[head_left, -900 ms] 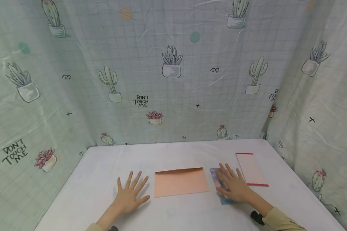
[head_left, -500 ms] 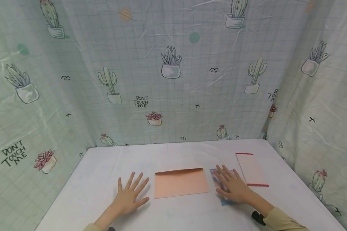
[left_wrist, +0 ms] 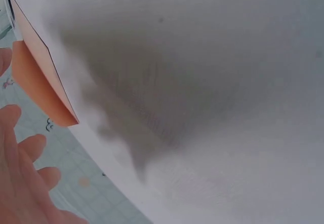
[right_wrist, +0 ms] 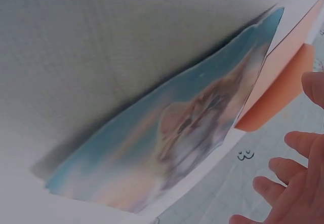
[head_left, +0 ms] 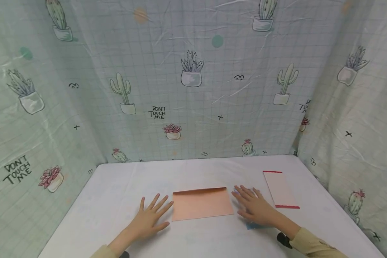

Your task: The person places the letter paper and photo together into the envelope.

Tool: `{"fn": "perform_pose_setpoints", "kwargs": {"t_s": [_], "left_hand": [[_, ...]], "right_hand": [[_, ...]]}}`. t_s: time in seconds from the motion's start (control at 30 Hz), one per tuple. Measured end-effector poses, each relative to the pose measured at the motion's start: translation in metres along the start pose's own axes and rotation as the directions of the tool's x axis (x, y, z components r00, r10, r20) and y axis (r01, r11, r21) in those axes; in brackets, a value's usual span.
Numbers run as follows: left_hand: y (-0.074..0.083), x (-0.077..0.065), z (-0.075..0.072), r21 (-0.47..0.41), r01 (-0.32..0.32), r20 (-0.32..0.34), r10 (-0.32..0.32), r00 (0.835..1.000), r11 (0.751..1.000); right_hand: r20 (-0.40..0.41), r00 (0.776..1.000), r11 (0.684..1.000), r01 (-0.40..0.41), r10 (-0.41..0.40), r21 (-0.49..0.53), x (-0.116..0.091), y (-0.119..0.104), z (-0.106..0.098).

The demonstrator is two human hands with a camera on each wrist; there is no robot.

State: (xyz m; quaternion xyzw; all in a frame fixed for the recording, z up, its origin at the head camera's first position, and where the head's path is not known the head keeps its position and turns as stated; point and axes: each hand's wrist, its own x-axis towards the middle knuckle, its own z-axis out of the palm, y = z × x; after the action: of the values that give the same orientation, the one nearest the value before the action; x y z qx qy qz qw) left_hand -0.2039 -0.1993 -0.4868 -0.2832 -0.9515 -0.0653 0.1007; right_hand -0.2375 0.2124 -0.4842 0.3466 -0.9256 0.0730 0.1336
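Note:
A peach-orange envelope (head_left: pixel 201 206) lies at the middle of the table, its darker flap along the far edge standing partly raised. My left hand (head_left: pixel 148 218), fingers spread, is just left of the envelope and apart from it. On the envelope's right, my right hand (head_left: pixel 256 208) is held over a picture card with straight fingers and grips nothing. Most of that card (right_wrist: pixel 202 122) is hidden under the hand in the head view; the right wrist view shows a cat's face on a blue and peach ground. The card's near edge bends up slightly from the table.
A pale pink sheet (head_left: pixel 282 189) with red strips at both short ends lies to the right of the right hand. The white table (head_left: pixel 193 243) ends at a curtain (head_left: pixel 193 107) printed with cacti, which hangs behind and at both sides.
My left hand has shifted a little to the right, nearer the envelope. My right hand has slid left, covering more of the cat card. The envelope and pink sheet stay put.

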Motion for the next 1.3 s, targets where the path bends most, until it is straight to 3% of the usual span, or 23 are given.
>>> {"fn": "perform_pose_setpoints", "kwargs": {"t_s": [0.17,0.37,0.63,0.9,1.0,1.2,1.3], "left_hand": [[0.003,0.006,-0.003,-0.025,-0.025,0.019,0.026,0.999,0.999],[0.003,0.011,-0.004,0.019,-0.110,-0.024,0.110,0.994,0.994],[0.000,0.023,0.003,0.123,-0.242,-0.050,0.249,0.967,0.963],[-0.002,0.032,0.003,0.189,-0.365,-0.066,0.383,0.922,0.912],[-0.002,0.036,0.002,0.197,-0.392,-0.058,0.409,0.910,0.899],[0.000,0.040,0.004,0.171,-0.411,-0.026,0.421,0.907,0.896],[0.000,0.042,0.006,0.199,-0.423,-0.024,0.436,0.900,0.884]], "right_hand": [[0.028,0.999,1.000,0.022,-0.022,-0.016,0.005,0.000,0.000],[0.015,0.996,0.993,0.089,-0.088,-0.075,0.014,-0.003,-0.002],[0.064,0.991,0.985,0.127,-0.121,-0.113,0.028,-0.008,-0.002],[0.043,0.983,0.978,0.183,-0.180,-0.099,0.038,-0.012,0.004],[0.044,0.975,0.969,0.222,-0.218,-0.110,0.041,-0.015,0.004],[0.118,0.957,0.946,0.280,-0.263,-0.164,0.049,-0.019,0.006],[0.133,0.952,0.939,0.297,-0.277,-0.173,0.052,-0.021,0.007]]}}
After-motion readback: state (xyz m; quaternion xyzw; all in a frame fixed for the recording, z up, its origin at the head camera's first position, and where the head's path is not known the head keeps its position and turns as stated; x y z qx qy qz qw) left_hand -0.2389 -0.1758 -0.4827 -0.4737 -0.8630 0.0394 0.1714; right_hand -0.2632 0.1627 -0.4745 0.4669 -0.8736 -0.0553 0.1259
